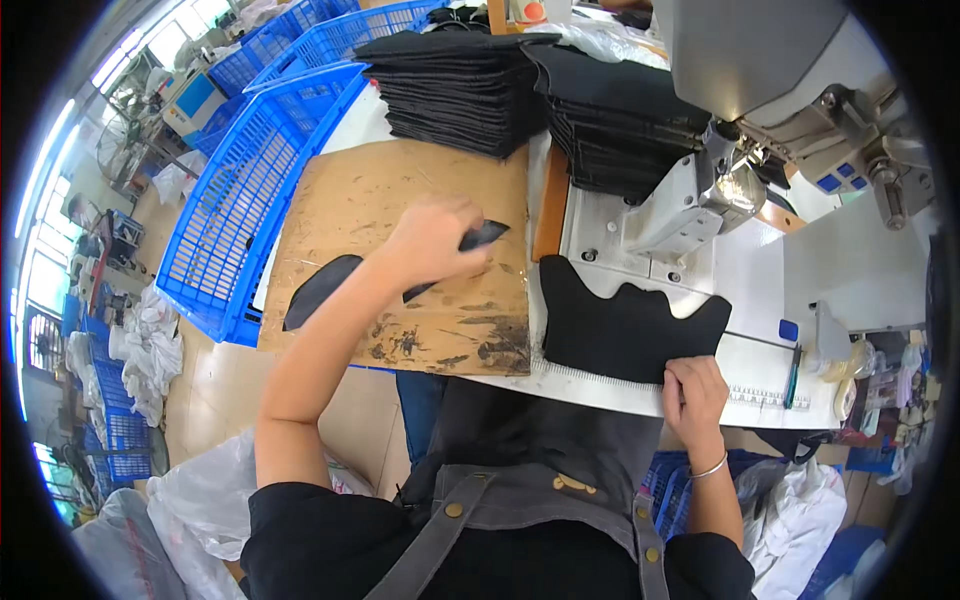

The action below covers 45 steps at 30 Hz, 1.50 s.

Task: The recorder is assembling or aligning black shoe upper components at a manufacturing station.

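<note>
Over a stained brown cardboard sheet, my left hand is closed on a small black fabric piece; its dark ends show on both sides of the fingers. Another curved black piece lies flat on the cardboard, under the line of my left forearm. To the right, a larger black fabric panel with a wavy top edge rests on the white machine table. At its lower right corner, my right hand grips the edge with curled fingers.
Stacks of black fabric panels stand at the back. A sewing machine rises at the right, its head overhanging the table. Blue plastic baskets line the left. A pen lies by the ruler strip along the front edge.
</note>
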Tool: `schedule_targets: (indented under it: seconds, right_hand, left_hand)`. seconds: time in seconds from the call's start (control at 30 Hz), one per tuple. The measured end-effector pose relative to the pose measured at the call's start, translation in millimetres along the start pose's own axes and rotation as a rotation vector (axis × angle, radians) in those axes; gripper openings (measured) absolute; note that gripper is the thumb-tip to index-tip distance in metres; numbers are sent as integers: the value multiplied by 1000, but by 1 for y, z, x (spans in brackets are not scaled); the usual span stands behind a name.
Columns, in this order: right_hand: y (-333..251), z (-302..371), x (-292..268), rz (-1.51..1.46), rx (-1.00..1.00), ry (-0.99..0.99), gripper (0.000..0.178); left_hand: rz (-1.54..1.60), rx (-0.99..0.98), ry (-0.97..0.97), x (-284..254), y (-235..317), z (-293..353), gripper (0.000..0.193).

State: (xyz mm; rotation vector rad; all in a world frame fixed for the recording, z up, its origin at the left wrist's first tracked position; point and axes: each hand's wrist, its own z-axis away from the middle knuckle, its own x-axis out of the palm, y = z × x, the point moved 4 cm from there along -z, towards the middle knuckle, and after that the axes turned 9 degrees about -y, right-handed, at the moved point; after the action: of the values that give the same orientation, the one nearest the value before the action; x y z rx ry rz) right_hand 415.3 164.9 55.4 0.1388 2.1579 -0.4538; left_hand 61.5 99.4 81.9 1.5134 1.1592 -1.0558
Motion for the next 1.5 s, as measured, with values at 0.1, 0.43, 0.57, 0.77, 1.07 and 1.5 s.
schedule_targets:
  seconds: [0.1, 0.43, 0.57, 0.77, 1.07, 1.5]
  right_hand:
    - [1, 0, 0, -22, -5, 17, 18]
    - [-27, -13, -9, -385, 93, 100, 42]
    - [-42, -53, 4, -1025, 299, -115, 73]
    - [-14, -54, -4, -1028, 528, -298, 21]
    - [20, -53, -3, -741, 676, -875, 23]
    - [26, -35, 6, -545, 617, -726, 21]
  left_hand:
    - [-195, -48, -38, 19, 10, 7, 16]
    - [848, -469, 167, -6, 50, 20, 18]
    - [1559, -282, 39, 2, 112, 7, 21]
    - [2040, 32, -69, 28, 135, -1, 47]
    - [683, -21, -169, 68, 148, -26, 40]
    - [554, -138, -339, 77, 153, -30, 47]
